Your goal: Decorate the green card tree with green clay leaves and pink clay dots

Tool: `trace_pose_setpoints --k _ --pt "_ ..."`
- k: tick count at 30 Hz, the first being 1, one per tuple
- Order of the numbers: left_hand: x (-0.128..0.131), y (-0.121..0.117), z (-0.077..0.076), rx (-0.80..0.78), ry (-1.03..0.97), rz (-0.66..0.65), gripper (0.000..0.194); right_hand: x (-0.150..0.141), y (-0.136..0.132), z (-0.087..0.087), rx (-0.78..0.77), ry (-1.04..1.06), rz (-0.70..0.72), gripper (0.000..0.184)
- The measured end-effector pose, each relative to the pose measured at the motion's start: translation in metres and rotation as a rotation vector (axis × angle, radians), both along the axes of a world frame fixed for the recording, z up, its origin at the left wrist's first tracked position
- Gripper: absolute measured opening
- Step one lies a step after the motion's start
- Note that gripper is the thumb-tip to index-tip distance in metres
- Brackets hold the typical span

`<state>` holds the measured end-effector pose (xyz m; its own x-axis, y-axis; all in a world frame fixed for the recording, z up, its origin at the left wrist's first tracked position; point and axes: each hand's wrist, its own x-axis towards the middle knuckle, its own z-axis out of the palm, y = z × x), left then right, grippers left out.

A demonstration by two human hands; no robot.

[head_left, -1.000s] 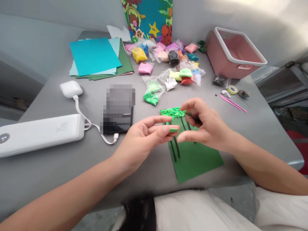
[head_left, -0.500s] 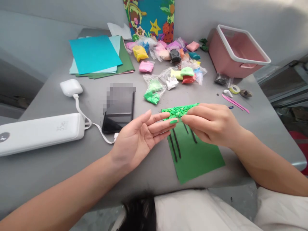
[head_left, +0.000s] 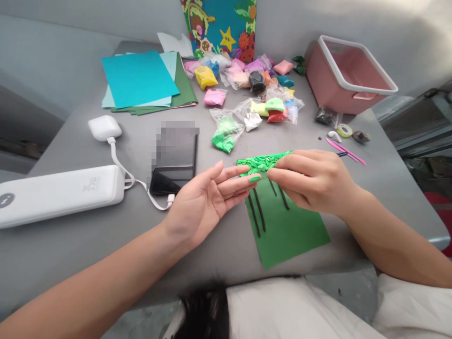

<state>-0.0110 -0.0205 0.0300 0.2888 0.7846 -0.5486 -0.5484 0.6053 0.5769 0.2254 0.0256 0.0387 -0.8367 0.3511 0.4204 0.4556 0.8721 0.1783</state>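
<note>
My left hand (head_left: 206, 202) is palm up with its fingers stretched out over the left edge of a green sheet (head_left: 293, 240). A small flat leaf-shaped piece of green clay (head_left: 254, 178) rests on one fingertip. My right hand (head_left: 310, 181) is closed in a pinch just right of that fingertip. Behind its knuckles the end of a thin blue stick-like tool (head_left: 342, 154) sticks out; its tip is hidden by the fingers. Overlapping green clay pieces (head_left: 263, 162) cover the sheet's far end, and dark clay strips (head_left: 260, 212) run down below them.
A phone (head_left: 173, 165), a white power bank (head_left: 63, 193) and an earbud case (head_left: 105, 128) lie left. Bagged clay (head_left: 226, 134) spreads across the back, near coloured sheets (head_left: 141, 80) and a decorated picture (head_left: 226, 28). A pink bin (head_left: 349, 75) and pink tools (head_left: 346, 151) are right.
My right hand has shifted slightly right, away from the left fingertip, and more of the blue tool shows behind it. My left hand and the clay piece on it stay almost still.
</note>
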Motion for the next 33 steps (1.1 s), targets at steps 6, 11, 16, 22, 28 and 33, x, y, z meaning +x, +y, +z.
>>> trace_pose_setpoints --k 6,11,16,22,28,33 --pt "0.001 -0.001 0.001 -0.001 -0.009 -0.001 0.040 0.000 0.000 0.000 -0.011 -0.013 0.000 0.018" --pt "0.000 -0.001 -0.001 -0.005 -0.004 -0.010 0.041 0.000 0.000 0.000 -0.015 -0.014 -0.006 0.019" --pt "0.000 -0.001 -0.002 -0.002 -0.012 -0.009 0.039 0.000 0.002 -0.001 -0.050 0.005 0.019 0.020" --pt "0.001 -0.002 -0.001 0.006 -0.009 0.015 0.034 -0.006 -0.002 -0.002 -0.231 0.175 0.017 0.012" --pt "0.001 -0.007 -0.004 0.179 0.000 -0.012 0.032 -0.016 -0.008 -0.004 -0.412 0.440 0.048 0.014" --pt "0.000 -0.011 -0.005 0.260 -0.011 -0.043 0.034 -0.020 -0.011 -0.006 -0.453 0.487 0.050 0.016"
